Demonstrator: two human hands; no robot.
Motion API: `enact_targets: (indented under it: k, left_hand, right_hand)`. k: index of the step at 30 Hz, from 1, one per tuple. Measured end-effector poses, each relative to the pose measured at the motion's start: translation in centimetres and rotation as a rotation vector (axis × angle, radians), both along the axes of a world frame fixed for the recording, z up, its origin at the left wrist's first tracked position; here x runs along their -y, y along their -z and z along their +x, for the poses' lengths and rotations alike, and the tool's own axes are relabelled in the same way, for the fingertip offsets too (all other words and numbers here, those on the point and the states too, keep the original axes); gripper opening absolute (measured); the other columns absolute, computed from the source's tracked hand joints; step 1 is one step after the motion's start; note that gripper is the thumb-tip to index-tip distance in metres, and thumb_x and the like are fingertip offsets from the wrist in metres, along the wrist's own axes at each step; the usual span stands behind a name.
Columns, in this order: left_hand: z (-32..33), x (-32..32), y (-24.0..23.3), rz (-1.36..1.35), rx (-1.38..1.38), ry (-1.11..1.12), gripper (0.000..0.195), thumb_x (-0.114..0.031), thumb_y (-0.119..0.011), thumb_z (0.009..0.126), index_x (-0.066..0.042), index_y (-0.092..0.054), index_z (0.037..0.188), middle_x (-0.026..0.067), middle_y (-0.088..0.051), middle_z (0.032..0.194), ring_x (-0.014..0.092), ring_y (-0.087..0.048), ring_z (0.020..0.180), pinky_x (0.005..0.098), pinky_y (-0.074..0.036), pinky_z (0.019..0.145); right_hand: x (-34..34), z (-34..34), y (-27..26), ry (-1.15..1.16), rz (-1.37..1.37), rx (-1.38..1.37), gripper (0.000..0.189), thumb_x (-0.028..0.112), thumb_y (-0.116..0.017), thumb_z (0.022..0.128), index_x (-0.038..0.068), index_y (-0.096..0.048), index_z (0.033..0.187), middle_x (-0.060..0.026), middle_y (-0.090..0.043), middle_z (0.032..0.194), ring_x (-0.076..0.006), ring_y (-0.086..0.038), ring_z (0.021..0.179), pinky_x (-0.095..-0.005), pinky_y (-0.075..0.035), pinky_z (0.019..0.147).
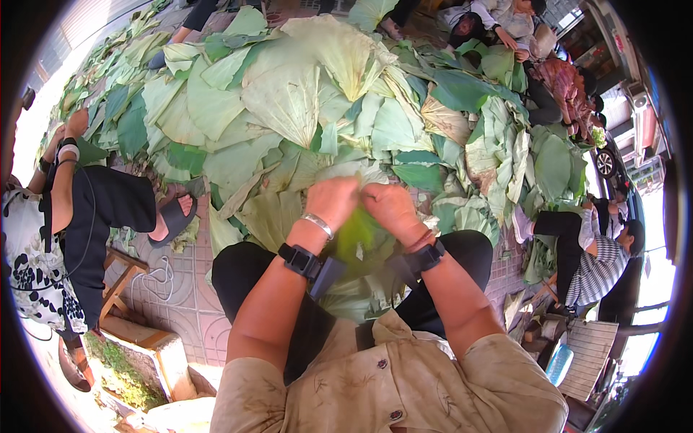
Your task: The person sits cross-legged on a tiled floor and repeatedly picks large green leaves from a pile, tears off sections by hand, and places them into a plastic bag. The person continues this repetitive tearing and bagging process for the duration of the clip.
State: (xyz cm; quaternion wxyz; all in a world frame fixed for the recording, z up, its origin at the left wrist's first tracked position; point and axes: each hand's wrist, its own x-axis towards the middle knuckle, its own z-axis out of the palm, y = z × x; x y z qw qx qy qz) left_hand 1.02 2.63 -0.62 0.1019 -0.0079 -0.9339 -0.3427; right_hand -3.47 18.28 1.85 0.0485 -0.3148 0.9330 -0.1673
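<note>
My left hand [331, 204] and my right hand [394, 210] are curled and almost touch in the middle of the view. Both appear to pinch the upper edge of a bright green lotus leaf [354, 238], which hangs between my wrists and is blurred. My fingertips are turned away and hidden. Below that leaf, more pale leaf [352, 303] spreads over my lap between my knees. Just beyond my hands rises a wide heap of lotus leaves [287, 103], some pale and folded, some dark green, a few browned.
A seated person [108, 200] in black trousers is close on my left, beside a wooden stool [122, 276] and a white cord [157, 279]. On the right sits another person [601, 265] in a striped top. More people [509, 32] handle leaves at the far right. Paving tiles [189, 303] show underfoot.
</note>
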Motion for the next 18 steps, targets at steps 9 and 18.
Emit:
enact_targets:
  k: [9,18]
  left_hand:
    - [0.5,-0.3,-1.4,-0.021,0.017,-0.063,0.017,-0.019,-0.07,0.073,-0.012,-0.063,0.087,0.0107,-0.064,0.085,0.034,-0.062,0.078,0.0448,-0.049,0.067]
    - [0.6,-0.9,-0.4,-0.176,-0.145,-0.058,0.008,-0.014,-0.067,0.074,-0.01,-0.061,0.079,0.01,-0.062,0.08,0.032,-0.06,0.078,0.0441,-0.046,0.069]
  right_hand:
    - [-0.5,0.2,0.6,0.005,-0.037,-0.172,0.008,0.017,-0.057,0.083,0.012,-0.062,0.078,-0.0142,-0.063,0.072,-0.0363,-0.062,0.067,-0.0453,-0.05,0.059]
    - [0.6,0.9,0.4,-0.068,-0.038,-0.255,0.007,0.014,-0.057,0.082,0.012,-0.062,0.077,-0.0139,-0.063,0.069,-0.034,-0.062,0.063,-0.0438,-0.05,0.056]
